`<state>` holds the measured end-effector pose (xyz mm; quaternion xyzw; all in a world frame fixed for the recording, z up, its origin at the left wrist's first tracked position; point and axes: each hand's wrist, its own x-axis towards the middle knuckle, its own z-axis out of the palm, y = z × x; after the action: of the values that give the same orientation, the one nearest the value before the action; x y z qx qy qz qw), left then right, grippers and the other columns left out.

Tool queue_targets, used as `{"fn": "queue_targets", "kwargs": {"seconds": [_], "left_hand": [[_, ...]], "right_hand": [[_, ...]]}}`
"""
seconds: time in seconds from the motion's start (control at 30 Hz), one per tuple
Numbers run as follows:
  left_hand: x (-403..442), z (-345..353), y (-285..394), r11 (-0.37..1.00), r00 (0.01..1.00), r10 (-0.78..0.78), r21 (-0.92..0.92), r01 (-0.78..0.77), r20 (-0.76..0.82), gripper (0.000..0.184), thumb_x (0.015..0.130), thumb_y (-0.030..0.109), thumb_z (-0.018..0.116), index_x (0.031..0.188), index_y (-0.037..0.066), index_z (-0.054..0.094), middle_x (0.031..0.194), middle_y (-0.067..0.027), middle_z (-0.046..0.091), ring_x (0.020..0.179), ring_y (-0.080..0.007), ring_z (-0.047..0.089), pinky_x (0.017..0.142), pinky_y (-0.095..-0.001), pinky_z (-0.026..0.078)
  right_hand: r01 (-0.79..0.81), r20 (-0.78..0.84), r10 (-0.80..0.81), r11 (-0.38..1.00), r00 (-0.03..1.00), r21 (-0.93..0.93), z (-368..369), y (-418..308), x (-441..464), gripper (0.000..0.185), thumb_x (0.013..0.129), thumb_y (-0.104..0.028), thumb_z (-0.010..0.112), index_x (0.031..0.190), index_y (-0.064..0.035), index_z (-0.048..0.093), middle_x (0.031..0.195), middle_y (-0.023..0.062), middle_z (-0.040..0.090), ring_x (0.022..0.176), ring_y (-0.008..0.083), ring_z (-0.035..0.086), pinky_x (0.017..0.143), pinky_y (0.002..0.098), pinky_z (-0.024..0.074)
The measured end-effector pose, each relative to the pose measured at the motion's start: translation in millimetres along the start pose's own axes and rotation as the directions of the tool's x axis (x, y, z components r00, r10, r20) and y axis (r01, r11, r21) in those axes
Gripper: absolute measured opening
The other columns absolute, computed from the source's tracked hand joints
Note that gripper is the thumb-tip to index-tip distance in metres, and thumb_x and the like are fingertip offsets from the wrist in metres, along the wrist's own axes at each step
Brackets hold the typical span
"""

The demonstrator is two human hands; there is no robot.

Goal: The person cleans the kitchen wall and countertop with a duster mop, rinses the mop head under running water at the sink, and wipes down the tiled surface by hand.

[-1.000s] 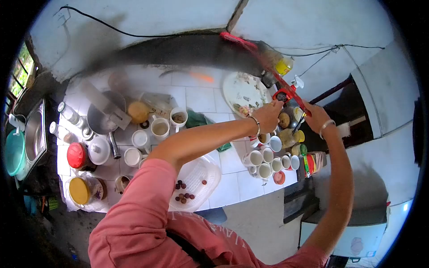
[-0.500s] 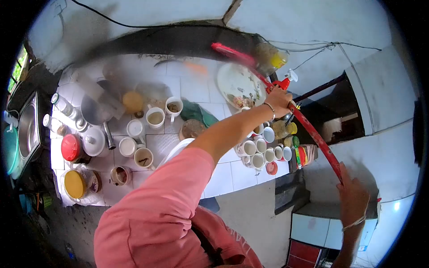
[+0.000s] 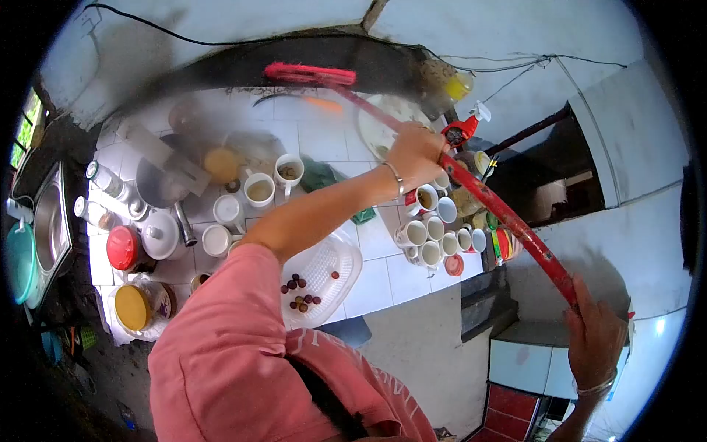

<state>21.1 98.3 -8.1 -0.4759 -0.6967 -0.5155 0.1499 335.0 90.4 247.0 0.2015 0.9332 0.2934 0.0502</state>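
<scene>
A red broom (image 3: pixel 508 210) with a long, scuffed handle slants across the view from lower right to upper left. Its pink-red head (image 3: pixel 309 74) is at the dark lower strip of the wall, behind the white tiled counter. My left hand (image 3: pixel 417 156) is closed around the middle of the handle, above the counter's right part. Near the handle's end, my right hand (image 3: pixel 595 331) grips it too. Under my left forearm lie a green cloth-like thing (image 3: pixel 324 180) and a white plastic basket (image 3: pixel 346 276) holding several small dark red fruits.
Several mugs (image 3: pixel 259 190) and jars crowd the counter. A metal pan (image 3: pixel 158 177), a yellow-lidded jar (image 3: pixel 132 307) and a large plate (image 3: pixel 375 118) stand there. A red spray bottle (image 3: pixel 464 131) is beside my left hand. Cables (image 3: pixel 221 43) run along the wall; a sink (image 3: pixel 51 214) is at left.
The broom head has swept left along the wall. My left hand has moved left with the handle, and my right hand has shifted slightly down and right. The plastic basket shows more fully.
</scene>
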Motion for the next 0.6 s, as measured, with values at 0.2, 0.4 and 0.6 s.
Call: {"fn": "queue_targets", "kwargs": {"seconds": [0.2,0.4,0.6], "left_hand": [[39,107,-26,0.998,0.998,0.066,-0.022,-0.066,0.002,0.016,0.063,0.019,0.067,0.068,0.007,0.057,0.07,-0.0143,0.06,0.071,-0.0336,0.057,0.069,-0.0428,0.041],[37,91,-36,0.968,0.983,0.177,-0.172,-0.183,-0.049,0.02,0.063,0.019,0.068,0.07,0.006,0.055,0.07,-0.0131,0.058,0.078,-0.0327,0.056,0.067,-0.0424,0.042],[7,-12,-17,0.993,0.997,0.026,-0.116,-0.035,-0.078,0.022,0.07,0.021,0.066,0.059,0.007,0.052,0.063,-0.0103,0.056,0.07,-0.0315,0.055,0.065,-0.0408,0.041]], "right_hand": [[-0.066,0.008,0.067,0.99,0.998,-0.122,23,-26,25,0.046,0.082,-0.018,0.059,0.126,-0.014,0.048,0.071,0.0144,0.058,0.06,0.0279,0.059,0.053,0.041,0.0458],[-0.082,0.125,0.096,0.991,0.988,-0.109,13,-50,56,0.044,0.085,-0.021,0.056,0.126,-0.0079,0.047,0.07,0.0159,0.059,0.063,0.0278,0.06,0.057,0.0406,0.0474],[0.08,0.079,-0.088,0.992,0.993,0.097,-45,-54,39,0.043,0.082,-0.008,0.058,0.123,-0.001,0.048,0.082,0.0186,0.064,0.068,0.0269,0.064,0.062,0.0367,0.0522]]}}
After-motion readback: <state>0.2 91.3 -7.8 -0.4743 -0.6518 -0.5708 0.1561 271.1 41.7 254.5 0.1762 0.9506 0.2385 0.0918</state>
